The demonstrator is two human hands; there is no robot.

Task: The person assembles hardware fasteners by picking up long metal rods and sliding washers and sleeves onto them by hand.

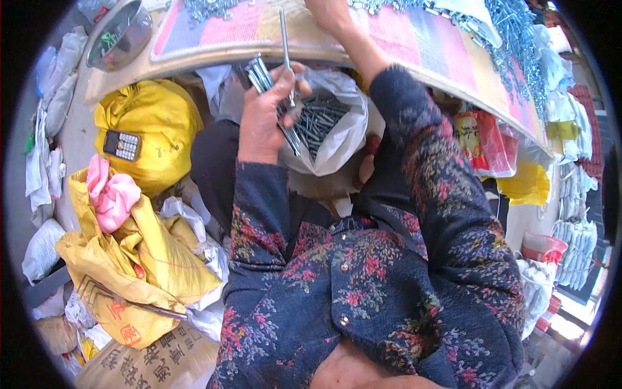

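A: Where do the pieces sit?

B: A slanting bundle of long, slender silvery metal fasteners [260,76] is in the person's left hand [267,107], over an open white plastic bag [340,152] of loose dark-grey metal fasteners [321,120]. One straight silvery metal rod [284,39] stands nearly upright from the same hand

A: Grip?

B: Left fingers curled closed round the bundle; rod seemingly pinched low, between thumb and fingers. Right hand [327,11] cut off by the upper edge, fingertips unseen; cannot tell how far open it is or what it has hold of

A: What could go wrong?

B: Spillage, most likely. Lower ends of the bundle jut below the palm; slack fingers could let pieces drop into the bag. One hand shares two holds, so easing the pinch may loosen the rest. The rod, tall above its pinch, might tip or knock the pale wooden table edge [123,81]

A: Pose?

B: Left forearm points straight away from the body, wrist roughly straight, hand just short of the table. Right elbow out wide; forearm slants forward and leftward over the striped pastel cloth [402,32]
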